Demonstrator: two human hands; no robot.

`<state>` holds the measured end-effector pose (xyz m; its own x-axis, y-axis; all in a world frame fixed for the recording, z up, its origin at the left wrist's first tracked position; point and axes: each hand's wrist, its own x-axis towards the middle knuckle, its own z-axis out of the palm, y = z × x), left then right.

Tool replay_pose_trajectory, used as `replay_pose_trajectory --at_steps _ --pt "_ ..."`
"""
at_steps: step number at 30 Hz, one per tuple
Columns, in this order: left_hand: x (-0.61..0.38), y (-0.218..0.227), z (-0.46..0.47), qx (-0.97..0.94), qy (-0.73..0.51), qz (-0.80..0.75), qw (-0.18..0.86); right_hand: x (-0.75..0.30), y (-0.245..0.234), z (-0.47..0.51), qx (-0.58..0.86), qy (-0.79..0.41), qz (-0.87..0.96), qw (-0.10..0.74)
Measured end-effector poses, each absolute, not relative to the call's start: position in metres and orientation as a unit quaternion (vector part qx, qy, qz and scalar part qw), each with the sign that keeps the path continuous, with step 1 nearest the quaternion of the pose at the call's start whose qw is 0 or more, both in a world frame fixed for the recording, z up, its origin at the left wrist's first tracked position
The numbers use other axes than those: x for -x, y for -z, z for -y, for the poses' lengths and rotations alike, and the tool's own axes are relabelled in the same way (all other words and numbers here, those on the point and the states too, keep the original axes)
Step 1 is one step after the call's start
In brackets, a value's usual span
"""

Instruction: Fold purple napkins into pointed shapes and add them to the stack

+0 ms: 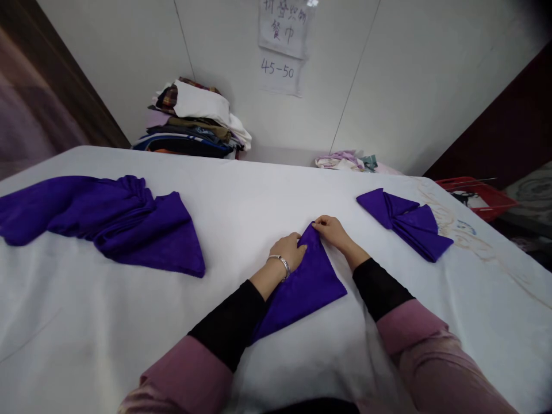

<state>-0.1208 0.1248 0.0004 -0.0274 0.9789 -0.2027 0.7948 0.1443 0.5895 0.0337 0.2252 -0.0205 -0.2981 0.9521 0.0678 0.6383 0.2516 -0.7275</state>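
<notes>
A purple napkin (pixel 302 284) folded into a triangle lies on the white table (pixel 241 190) in front of me, its tip pointing away. My left hand (pixel 288 251), with a silver bracelet on the wrist, rests curled on the napkin's left edge near the tip. My right hand (pixel 331 230) pinches the tip itself, fingers closed on the cloth. A finished folded purple napkin (pixel 405 223) lies to the right. A heap of loose purple napkins (pixel 107 221) lies to the left.
A stack of folded clothes (pixel 194 123) sits beyond the table's far edge by the wall, with a smaller bundle of cloth (pixel 345 161) further right. A red basket (pixel 478 195) stands off the table's right side. Paper notes (pixel 282 43) hang on the wall.
</notes>
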Motion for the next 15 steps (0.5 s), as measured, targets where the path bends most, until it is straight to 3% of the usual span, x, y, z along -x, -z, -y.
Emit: replay_pose_trajectory --at_steps 15 --pt "0.127 -0.004 -0.106 -0.637 -0.098 -0.716 0.268 -0.025 0.027 -0.226 0.562 -0.160 0.790 0.189"
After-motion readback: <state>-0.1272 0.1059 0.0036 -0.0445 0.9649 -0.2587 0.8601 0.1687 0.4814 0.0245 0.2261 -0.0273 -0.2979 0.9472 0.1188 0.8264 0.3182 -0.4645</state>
